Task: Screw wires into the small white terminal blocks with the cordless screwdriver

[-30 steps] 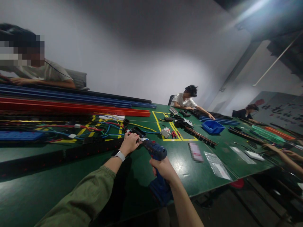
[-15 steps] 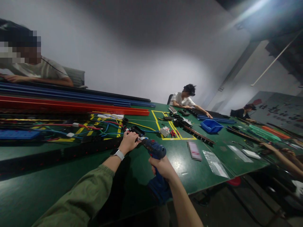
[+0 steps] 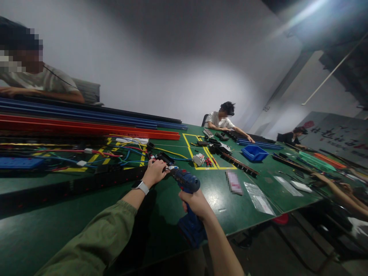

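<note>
My right hand is wrapped around the grip of a blue cordless drill. The drill's nose points left and away from me, and its bit meets the spot beside my left fingertips. My left hand, with a watch on the wrist, is closed over the right end of a long black strip lying on the table. Small red marks run along that strip. What exactly sits between the left fingers and the bit is too small to make out. Coloured wires reach toward the strip's end.
Red channels and blue rails lie across the far left of the green table. A blue bin, a phone and a plastic bag are to the right. Several co-workers sit around the table.
The whole view has shifted slightly, so things appear a little farther left. Both hands keep their holds, the drill staying against the strip's end.
</note>
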A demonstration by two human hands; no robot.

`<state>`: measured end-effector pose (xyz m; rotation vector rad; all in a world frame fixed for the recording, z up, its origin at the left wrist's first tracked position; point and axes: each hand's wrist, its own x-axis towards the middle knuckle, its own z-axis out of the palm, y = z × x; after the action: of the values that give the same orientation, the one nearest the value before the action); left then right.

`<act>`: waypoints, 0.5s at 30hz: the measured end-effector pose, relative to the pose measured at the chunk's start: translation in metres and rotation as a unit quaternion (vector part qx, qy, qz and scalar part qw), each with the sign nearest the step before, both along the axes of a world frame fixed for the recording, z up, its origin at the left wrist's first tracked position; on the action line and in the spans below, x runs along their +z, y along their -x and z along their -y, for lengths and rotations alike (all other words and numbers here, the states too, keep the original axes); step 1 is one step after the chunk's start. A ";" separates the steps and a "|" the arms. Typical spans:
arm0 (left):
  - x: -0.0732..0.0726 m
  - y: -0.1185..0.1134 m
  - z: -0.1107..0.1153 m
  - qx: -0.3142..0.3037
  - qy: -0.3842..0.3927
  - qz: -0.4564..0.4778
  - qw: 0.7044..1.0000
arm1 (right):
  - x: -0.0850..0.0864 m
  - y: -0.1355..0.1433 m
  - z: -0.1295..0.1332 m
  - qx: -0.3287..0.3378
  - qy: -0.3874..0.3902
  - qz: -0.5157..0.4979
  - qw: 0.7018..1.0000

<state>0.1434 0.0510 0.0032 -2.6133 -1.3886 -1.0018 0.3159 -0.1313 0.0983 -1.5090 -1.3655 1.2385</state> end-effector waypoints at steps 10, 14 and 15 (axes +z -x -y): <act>-0.003 0.000 -0.001 -0.001 -0.014 0.003 1.000 | 0.000 0.000 0.000 -0.005 0.009 0.003 1.000; -0.003 0.000 -0.002 0.000 -0.009 0.001 1.000 | 0.000 -0.001 0.000 0.008 0.004 0.006 1.000; -0.003 0.000 -0.002 -0.001 -0.008 0.001 1.000 | -0.001 -0.001 0.000 0.010 0.004 0.004 1.000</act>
<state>0.1433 0.0528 0.0007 -2.6036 -1.3734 -1.0104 0.3170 -0.1317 0.0978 -1.5121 -1.3851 1.2529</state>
